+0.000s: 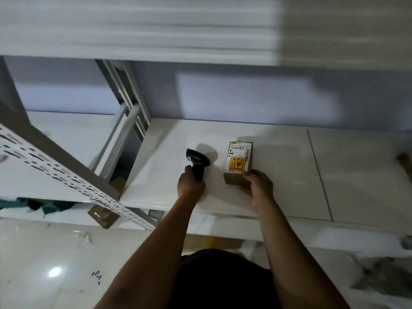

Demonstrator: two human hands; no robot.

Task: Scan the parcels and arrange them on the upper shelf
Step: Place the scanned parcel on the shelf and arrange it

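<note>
A small brown cardboard parcel (239, 161) with a white shipping label and a yellow-and-red fragile sticker lies on the white shelf board (289, 175). My right hand (258, 186) grips its near end, fingers curled round the corner. To its left, my left hand (190, 184) holds a black handheld barcode scanner (197, 162) by the handle, its head above the shelf and beside the parcel.
Another white shelf board (156, 30) runs overhead. A grey perforated upright (66, 175) crosses diagonally at left. A brown parcel (103, 216) lies on a lower level below the shelf edge. A brown object (404, 162) shows at the far right edge. Glossy floor (44, 264) lies below.
</note>
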